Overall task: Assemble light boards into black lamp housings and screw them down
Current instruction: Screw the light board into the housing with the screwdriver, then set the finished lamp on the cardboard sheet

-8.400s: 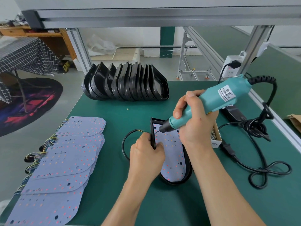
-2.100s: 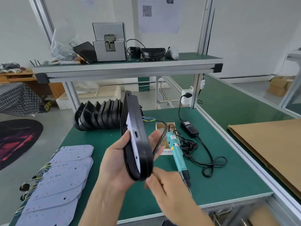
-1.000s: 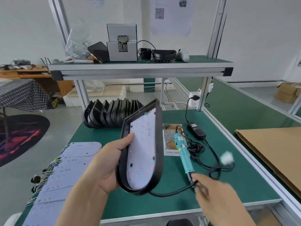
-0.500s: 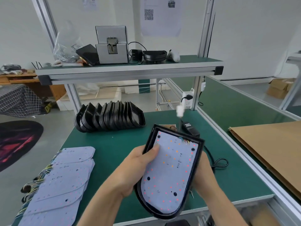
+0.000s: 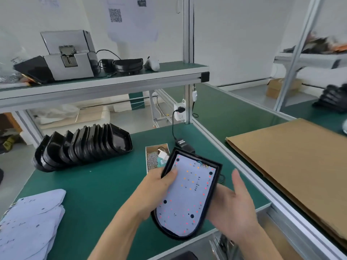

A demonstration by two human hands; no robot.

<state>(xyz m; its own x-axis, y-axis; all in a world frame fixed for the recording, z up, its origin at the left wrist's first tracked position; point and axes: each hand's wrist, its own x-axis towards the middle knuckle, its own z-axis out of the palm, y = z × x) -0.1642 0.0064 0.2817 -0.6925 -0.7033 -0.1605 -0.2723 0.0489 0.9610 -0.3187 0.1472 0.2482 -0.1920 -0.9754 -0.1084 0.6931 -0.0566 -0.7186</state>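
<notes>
The person holds one black lamp housing (image 5: 187, 199) up off the green table (image 5: 97, 184), with the light board (image 5: 185, 196) sitting inside it and facing up. The left hand (image 5: 159, 186) grips the left rim, its thumb pressed down on the board. The right hand (image 5: 232, 209) lies under the right side with its fingers mostly straight, cupping the housing from below and not curled round it. This looks like a check of a finished piece before it is put away. To do it well, keep the housing flat so the board stays seated, look at each screw spot, and hold it with both hands until it is set down gently. More empty black housings (image 5: 84, 147) stand in a row at the back of the table, spare boards (image 5: 30, 222) lie in a pile at the left, and the screw box (image 5: 155, 156) sits just behind the held housing. Half a second ago the housing was held the same way, but the view has now swung to the right, toward the brown cardboard sheet (image 5: 293, 162). Two seconds ago the housing stood on its edge in the left hand.
</notes>
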